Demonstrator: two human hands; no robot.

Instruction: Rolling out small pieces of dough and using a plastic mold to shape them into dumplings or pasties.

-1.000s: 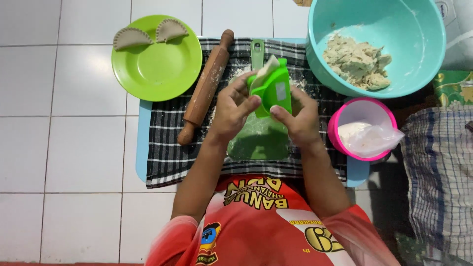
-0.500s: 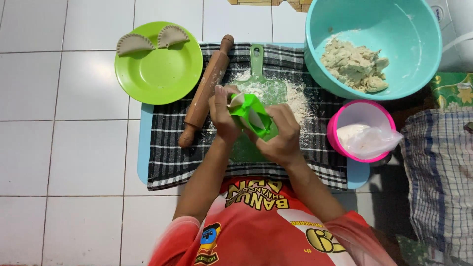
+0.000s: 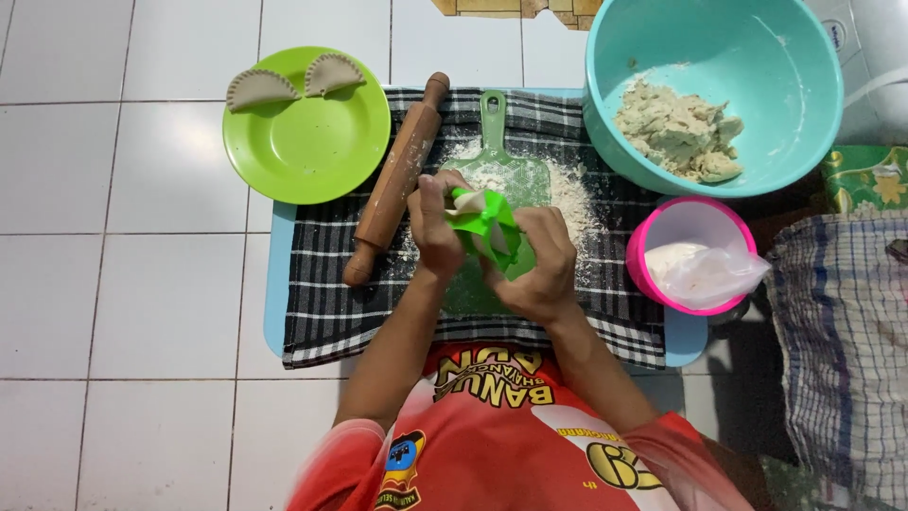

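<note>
My left hand (image 3: 435, 227) and my right hand (image 3: 541, 265) both grip a small green hinged dumpling press (image 3: 487, 225), folded nearly closed, with pale dough showing at its edge. They hold it just above a green cutting board (image 3: 494, 170) dusted with flour. A wooden rolling pin (image 3: 397, 178) lies slanted just left of my left hand. Further left, a green plate (image 3: 307, 142) carries two folded, crimped dumplings (image 3: 263, 87) along its far rim.
The board rests on a black-and-white checked cloth (image 3: 322, 284) over a blue mat on white floor tiles. At the back right stands a teal bowl (image 3: 785, 57) with a lump of dough (image 3: 679, 131). A pink tub (image 3: 689, 225) holding a plastic bag and a checked cloth bag (image 3: 842, 341) are at right.
The press was open and upright in both hands a second ago. It has since been folded nearly closed and tipped sideways, and the hands have come closer together over the board.
</note>
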